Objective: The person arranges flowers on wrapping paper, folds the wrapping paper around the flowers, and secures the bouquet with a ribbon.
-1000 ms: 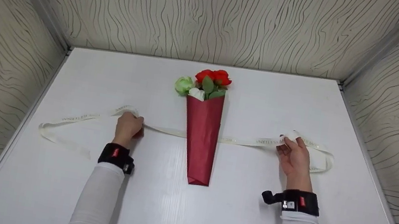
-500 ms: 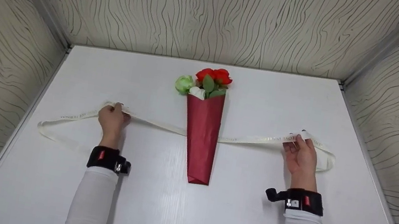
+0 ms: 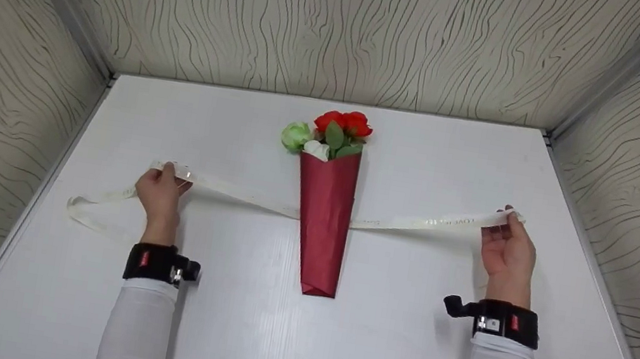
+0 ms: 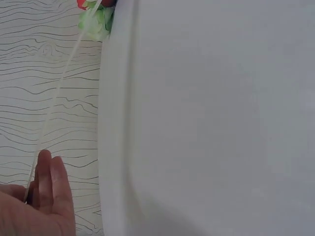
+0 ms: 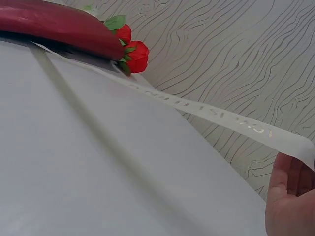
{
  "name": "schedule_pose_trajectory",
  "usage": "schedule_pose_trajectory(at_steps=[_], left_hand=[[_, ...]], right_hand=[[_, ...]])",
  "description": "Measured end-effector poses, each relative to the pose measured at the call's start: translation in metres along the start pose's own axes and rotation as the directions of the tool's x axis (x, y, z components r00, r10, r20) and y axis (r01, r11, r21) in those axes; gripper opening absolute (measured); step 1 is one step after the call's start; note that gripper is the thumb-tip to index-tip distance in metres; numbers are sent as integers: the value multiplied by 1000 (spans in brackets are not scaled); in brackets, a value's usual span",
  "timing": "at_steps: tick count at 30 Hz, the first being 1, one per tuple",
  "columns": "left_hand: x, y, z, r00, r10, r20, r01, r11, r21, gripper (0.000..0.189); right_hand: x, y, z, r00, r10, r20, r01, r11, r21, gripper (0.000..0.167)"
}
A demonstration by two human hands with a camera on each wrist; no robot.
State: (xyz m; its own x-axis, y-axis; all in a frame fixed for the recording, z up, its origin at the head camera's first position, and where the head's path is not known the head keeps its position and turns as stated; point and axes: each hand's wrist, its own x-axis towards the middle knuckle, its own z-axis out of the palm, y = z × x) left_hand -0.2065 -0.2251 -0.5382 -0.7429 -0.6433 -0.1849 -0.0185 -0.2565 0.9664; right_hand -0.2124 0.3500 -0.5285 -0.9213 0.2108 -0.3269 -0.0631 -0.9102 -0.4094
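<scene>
A bouquet in dark red wrapping paper (image 3: 322, 225) lies upright in the head view, with red flowers (image 3: 357, 124), a green one and a white one at its top. A cream ribbon (image 3: 243, 196) with printed lettering runs beneath it, out to both sides. My left hand (image 3: 160, 196) pinches the ribbon left of the bouquet between thumb and fingers; its tail trails to the far left. On the other side, my right hand (image 3: 510, 254) pinches the ribbon between thumb and fingertips. The right wrist view shows this ribbon stretch (image 5: 216, 115) raised, its shadow below on the table.
The white table (image 3: 243, 341) has a wood-grain patterned panel (image 3: 344, 29) behind it and similar panels on the left and right. A grey metal frame edge (image 3: 595, 249) borders the table's right side.
Both hands have moved outward along the ribbon, the left one leftward and the right one rightward, lifting the ribbon on each side. The bouquet has stayed in place.
</scene>
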Motion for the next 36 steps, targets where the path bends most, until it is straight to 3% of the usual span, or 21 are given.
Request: schedule_pose_trajectory(at_steps=[5,12,18,23,26,33,36], left_hand=[[-3,8,1,999,30,-16,-31,998,-63,25],[-20,30,13,992,112,66,-106,991,-82,28],[-33,48,25,972,223,75,-214,970,-113,22],[-44,62,41,957,261,129,-246,962,-122,22],[-49,70,52,937,287,201,-271,957,-103,25],[-59,88,84,876,306,372,-329,944,-1,25],[-64,96,97,836,296,462,-360,931,54,23]], right_hand=[[-1,-6,6,999,-36,-4,36,999,-37,30],[-7,-5,25,987,-158,-12,152,966,-211,33],[-15,-1,46,965,-262,33,255,892,-372,36],[-21,6,70,945,-300,130,325,819,-473,36],[-24,11,87,932,-299,204,362,795,-487,33],[-27,24,128,894,-227,386,405,778,-481,31],[-31,34,145,882,-166,441,404,748,-526,34]])
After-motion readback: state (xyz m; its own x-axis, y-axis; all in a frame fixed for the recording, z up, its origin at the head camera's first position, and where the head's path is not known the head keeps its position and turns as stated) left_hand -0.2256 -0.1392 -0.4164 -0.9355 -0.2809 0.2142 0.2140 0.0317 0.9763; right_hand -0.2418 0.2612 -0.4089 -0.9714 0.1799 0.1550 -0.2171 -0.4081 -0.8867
